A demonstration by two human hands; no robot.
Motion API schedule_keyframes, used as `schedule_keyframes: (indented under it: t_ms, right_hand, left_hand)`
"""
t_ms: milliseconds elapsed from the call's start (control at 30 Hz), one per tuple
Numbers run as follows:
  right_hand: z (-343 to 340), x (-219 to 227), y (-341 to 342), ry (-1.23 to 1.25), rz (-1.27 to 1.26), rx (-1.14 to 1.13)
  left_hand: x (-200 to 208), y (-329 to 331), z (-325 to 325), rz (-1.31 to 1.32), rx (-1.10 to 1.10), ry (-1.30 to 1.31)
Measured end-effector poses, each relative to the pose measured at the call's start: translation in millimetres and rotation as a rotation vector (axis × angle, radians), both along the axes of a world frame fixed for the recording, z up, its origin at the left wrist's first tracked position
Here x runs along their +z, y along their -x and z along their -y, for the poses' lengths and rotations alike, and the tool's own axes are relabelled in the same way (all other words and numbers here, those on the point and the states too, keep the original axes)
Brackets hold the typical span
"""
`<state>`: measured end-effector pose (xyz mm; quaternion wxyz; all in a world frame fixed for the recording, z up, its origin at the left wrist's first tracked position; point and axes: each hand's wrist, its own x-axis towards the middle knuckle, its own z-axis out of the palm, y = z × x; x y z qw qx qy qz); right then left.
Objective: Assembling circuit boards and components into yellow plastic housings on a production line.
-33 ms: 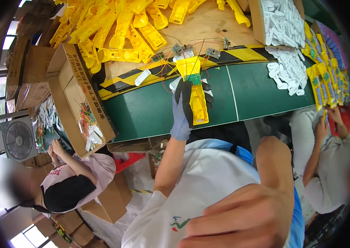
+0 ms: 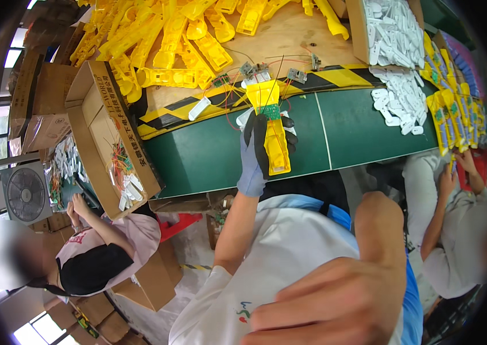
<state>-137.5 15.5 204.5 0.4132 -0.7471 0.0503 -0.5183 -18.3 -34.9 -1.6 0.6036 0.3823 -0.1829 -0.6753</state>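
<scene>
My left hand (image 2: 253, 155), in a grey glove with black fingers, is closed round a yellow plastic housing (image 2: 278, 150). The housing stands out from the table's front edge, its wide end pointing away from me. A small green circuit board (image 2: 269, 111) lies in it below the wide end, with thin wires running off the far side. My bare right hand (image 2: 335, 305) is raised close in front of my chest, well apart from the housing. Its fingers are bent and pressed together, pointing left. The fingertips are blurred and partly cut off, so anything between them is hidden.
Yellow housings (image 2: 169, 40) are heaped at the far left. Wired modules (image 2: 255, 70) lie along the striped edge strip (image 2: 341, 76). White plastic pieces (image 2: 399, 106) spill beside a full carton (image 2: 360, 29). A cardboard box (image 2: 91, 103) stands left. Co-workers sit on both sides.
My right hand has shifted slightly to the left and down. My left hand and the housing have hardly moved.
</scene>
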Motion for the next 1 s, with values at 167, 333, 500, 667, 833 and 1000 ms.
schedule_keyframes:
  t_ms: [167,333,500,667,833,1000]
  right_hand:
    - [2,12,-8,-0.123,0.134,0.245]
    - [-4,7,-36,-0.100,0.190,0.353]
    - [-9,20,-9,-0.195,0.098,0.318]
    - [-1,19,35,-0.056,-0.056,0.139]
    - [24,9,47,0.069,0.018,0.115]
    - [34,-11,-4,-0.086,0.233,-0.106]
  left_hand:
    - [-8,0,-3,-0.501,-0.041,-0.063]
    - [-25,-9,1,-0.141,-0.011,-0.034]
    - [-18,-6,-4,-0.142,0.088,-0.089]
    - [-9,-4,-4,-0.295,-0.033,0.009]
    - [-15,2,-2,-0.311,-0.081,-0.031]
    - [-8,-11,-6,-0.161,0.032,0.007]
